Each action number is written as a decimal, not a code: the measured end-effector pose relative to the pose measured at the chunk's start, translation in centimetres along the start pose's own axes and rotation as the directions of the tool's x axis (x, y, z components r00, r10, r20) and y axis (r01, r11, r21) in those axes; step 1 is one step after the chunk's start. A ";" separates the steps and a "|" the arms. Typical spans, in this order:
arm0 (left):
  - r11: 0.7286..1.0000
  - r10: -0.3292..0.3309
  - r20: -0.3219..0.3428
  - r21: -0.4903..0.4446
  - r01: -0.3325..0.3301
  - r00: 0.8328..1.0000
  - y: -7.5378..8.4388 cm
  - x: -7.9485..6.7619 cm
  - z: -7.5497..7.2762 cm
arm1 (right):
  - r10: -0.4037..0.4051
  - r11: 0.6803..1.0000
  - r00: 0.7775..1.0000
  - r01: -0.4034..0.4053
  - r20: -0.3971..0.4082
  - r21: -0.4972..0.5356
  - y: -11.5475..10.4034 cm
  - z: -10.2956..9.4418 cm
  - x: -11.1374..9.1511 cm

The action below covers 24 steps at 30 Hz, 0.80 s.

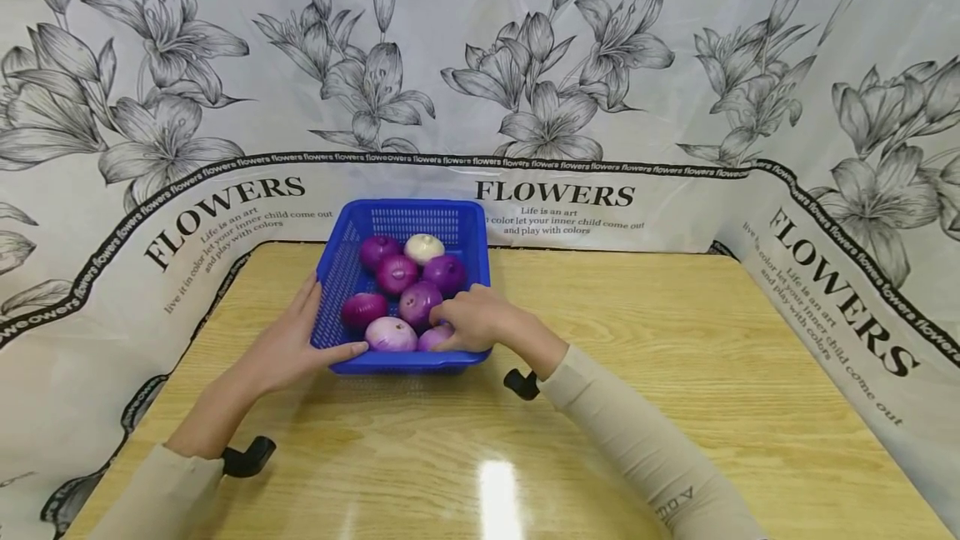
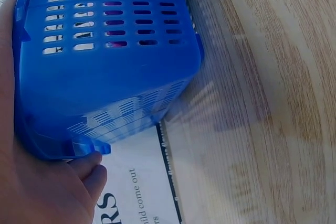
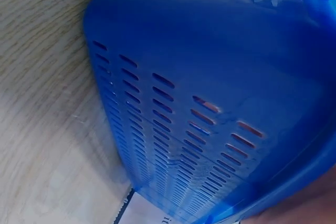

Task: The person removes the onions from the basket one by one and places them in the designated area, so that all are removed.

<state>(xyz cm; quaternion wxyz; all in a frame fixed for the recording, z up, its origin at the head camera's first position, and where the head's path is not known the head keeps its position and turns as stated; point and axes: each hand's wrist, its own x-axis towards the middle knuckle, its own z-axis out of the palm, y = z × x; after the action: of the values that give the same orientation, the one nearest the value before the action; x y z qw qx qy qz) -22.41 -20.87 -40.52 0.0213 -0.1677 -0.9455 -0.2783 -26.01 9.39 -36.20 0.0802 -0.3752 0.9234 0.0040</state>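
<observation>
A blue plastic basket point(image 1: 405, 362) with slotted walls holds several purple onions point(image 1: 397, 274) and a white onion point(image 1: 424, 249). My left hand point(image 1: 288, 342) grips its near left corner, thumb along the front rim; in the left wrist view fingertips point(image 2: 94, 174) curl at the rim. Over the front right corner, my right hand point(image 1: 474, 319) reaches in with bent fingers around a light purple onion point(image 1: 432, 338), which they partly hide. Beside that one lies a larger pale purple onion point(image 1: 391, 335). The right wrist view shows mostly the basket's outer wall point(image 3: 210, 51).
The basket stands on a wood-grain table point(image 1: 645, 373), towards its back edge. A white cloth point(image 1: 420, 123) printed with flowers and lettering rises behind and along both sides. Black wrist mounts point(image 1: 250, 457) stick out below both wrists.
</observation>
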 end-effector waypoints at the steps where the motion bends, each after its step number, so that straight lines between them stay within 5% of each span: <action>1: 1.000 -0.001 0.000 0.000 0.001 1.000 0.0 0.0 0.0 | -0.003 1.000 1.000 0.003 -0.014 0.015 0.0 0.0 0.0; 5: 1.000 -0.006 0.003 0.004 0.006 1.000 0.0 0.0 -0.1 | -0.009 0.999 0.999 0.011 -0.046 0.048 0.1 0.1 0.0; 18: 1.000 0.007 -0.001 0.007 -0.007 1.000 0.0 -0.1 0.2 | 0.004 0.999 0.999 -0.002 0.051 -0.049 0.0 0.3 0.3; 24: 1.000 -0.011 0.003 0.010 0.011 1.000 0.0 -0.2 0.1 | -0.016 0.999 0.999 0.017 -0.028 0.035 0.2 0.4 0.2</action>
<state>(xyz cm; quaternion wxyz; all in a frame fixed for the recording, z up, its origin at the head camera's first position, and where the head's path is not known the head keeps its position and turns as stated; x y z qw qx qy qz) -22.22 -20.87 -40.67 0.0192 -0.1628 -0.9478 -0.2736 -26.19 9.40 -36.61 0.0741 -0.3814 0.9212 -0.0182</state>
